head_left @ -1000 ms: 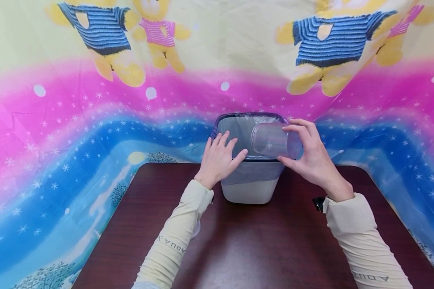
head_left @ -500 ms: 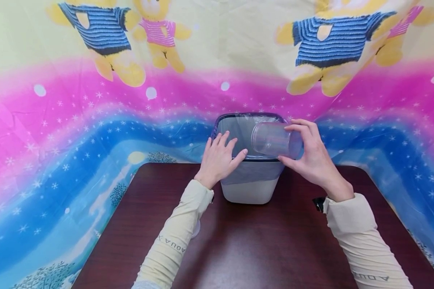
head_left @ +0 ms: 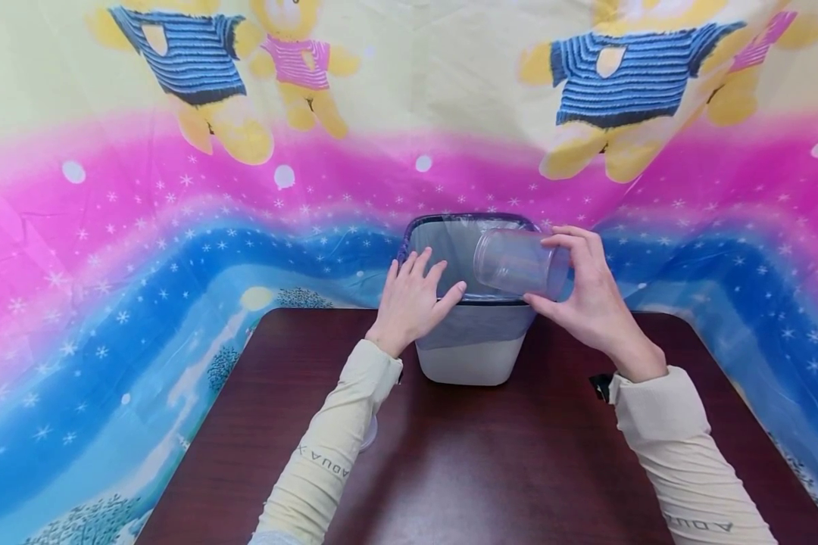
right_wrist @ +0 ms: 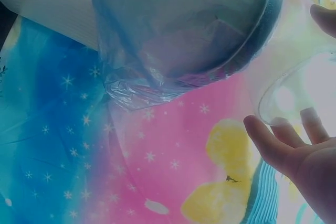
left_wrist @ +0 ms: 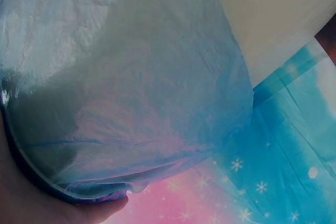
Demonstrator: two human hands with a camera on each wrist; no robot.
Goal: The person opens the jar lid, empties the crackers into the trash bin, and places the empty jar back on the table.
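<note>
A trash bin (head_left: 473, 356), white below with a thin translucent liner (head_left: 477, 322) folded over its dark rim, stands on the table. My left hand (head_left: 412, 303) rests at the bin's left rim with fingers spread; in the left wrist view its dim edge (left_wrist: 52, 208) lies along the lined rim. My right hand (head_left: 589, 291) holds a clear plastic cup (head_left: 514, 261) by its base end, thumb below and fingers above. The cup lies on its side over the right part of the bin opening, mouth pointing left. Fingers (right_wrist: 268, 142) curve round the see-through cup (right_wrist: 294, 93) in the right wrist view.
The dark wooden table (head_left: 504, 469) has rounded far corners. A small clear round object (head_left: 369, 434) shows partly from behind the left sleeve (head_left: 327, 446). Behind the bin hangs a cloth (head_left: 354, 182) printed with bears and snowflakes.
The right hand's upper fingertips have shifted slightly right along the cup, which stays almost in place. The left hand and the bin have not moved.
</note>
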